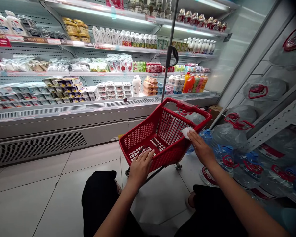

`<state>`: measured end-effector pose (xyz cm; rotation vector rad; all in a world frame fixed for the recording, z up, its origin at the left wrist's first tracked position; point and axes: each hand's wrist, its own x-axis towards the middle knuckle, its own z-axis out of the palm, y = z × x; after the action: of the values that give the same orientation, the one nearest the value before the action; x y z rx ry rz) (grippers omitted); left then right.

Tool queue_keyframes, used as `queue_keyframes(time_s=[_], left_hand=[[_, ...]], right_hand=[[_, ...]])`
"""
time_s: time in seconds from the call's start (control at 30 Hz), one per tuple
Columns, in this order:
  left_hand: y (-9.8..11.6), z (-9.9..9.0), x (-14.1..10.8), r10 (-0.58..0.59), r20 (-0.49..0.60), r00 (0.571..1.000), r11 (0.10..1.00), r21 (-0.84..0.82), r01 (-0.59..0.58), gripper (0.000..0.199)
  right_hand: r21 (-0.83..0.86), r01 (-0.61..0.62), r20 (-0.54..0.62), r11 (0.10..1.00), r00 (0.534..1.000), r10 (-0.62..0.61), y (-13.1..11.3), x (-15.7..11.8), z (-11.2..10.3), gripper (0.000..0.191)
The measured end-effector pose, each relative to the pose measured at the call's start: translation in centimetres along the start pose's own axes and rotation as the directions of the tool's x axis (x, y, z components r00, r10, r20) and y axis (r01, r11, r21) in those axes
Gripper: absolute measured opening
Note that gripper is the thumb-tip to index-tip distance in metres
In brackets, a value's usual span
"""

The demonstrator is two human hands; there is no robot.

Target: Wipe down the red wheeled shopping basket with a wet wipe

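Observation:
A small red shopping cart with a latticed basket stands on the tiled floor in front of me. On its near rim, toward the front left, rests my left hand, fingers spread and holding nothing. My right hand presses a crumpled white cloth or tissue against the basket's upper right rim, just below the red push handle. The basket shows no goods, only its red grid and some dark parts at the bottom.
A refrigerated display with dairy packs and bottles runs along the back. Large wrapped water bottles crowd the right side beside a white perforated rack post. A dark pole with a loop handle rises behind the cart.

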<state>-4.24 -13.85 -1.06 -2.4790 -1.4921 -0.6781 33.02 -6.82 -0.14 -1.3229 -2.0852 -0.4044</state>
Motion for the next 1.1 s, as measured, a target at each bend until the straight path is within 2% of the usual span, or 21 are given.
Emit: queue_keyframes(time_s=[0.07, 0.2, 0.3, 0.4, 0.63, 0.77, 0.87, 1.0, 1.07, 1.1], left_hand=[[0.0, 0.2, 0.1, -0.002, -0.010, 1.000, 1.000, 0.003, 0.002, 0.048], [0.3, 0.4, 0.4, 0.001, -0.009, 1.000, 1.000, -0.002, -0.001, 0.048], [0.5, 0.5, 0.6, 0.004, -0.011, 1.000, 1.000, 0.003, -0.004, 0.047], [0.6, 0.5, 0.6, 0.010, -0.039, 0.999, 1.000, 0.004, -0.010, 0.050], [0.6, 0.7, 0.7, 0.001, -0.059, 0.998, 1.000, -0.012, -0.002, 0.048], [0.5, 0.7, 0.5, 0.009, -0.054, 0.998, 1.000, -0.013, -0.010, 0.046], [0.4, 0.5, 0.4, 0.014, -0.050, 0.999, 1.000, -0.016, -0.015, 0.045], [0.6, 0.3, 0.4, -0.008, -0.048, 0.999, 1.000, -0.027, 0.007, 0.044], [0.7, 0.5, 0.4, -0.009, -0.054, 0.998, 1.000, -0.026, 0.008, 0.045], [0.8, 0.6, 0.4, -0.009, -0.057, 0.998, 1.000, -0.023, 0.008, 0.046]], right_hand=[[0.017, -0.014, -0.014, 1.000, 1.000, 0.014, -1.2, -0.6, 0.4, 0.072], [0.069, -0.002, -0.026, 0.998, 1.000, 0.004, -6.4, -1.3, 2.0, 0.075], [0.152, 0.053, 0.026, 0.987, 0.998, -0.057, -10.0, -1.5, 2.5, 0.080], [0.253, 0.090, 0.087, 0.963, 0.990, -0.116, -11.4, -1.5, 2.5, 0.084], [0.434, 0.099, 0.074, 0.895, 0.987, -0.145, -11.6, -1.3, 2.9, 0.081], [0.407, 0.164, 0.101, 0.899, 0.969, -0.223, -11.4, -1.2, 2.6, 0.077], [0.300, 0.232, 0.114, 0.925, 0.954, -0.276, -8.2, -0.5, 1.9, 0.074], [0.122, 0.131, 0.071, 0.984, 0.987, -0.141, -2.5, 0.9, 1.2, 0.066], [0.078, 0.053, 0.039, 0.996, 0.998, -0.056, -1.9, 1.0, 1.3, 0.062], [0.072, 0.029, 0.021, 0.997, 0.999, -0.031, -2.4, 0.9, 1.5, 0.061]])
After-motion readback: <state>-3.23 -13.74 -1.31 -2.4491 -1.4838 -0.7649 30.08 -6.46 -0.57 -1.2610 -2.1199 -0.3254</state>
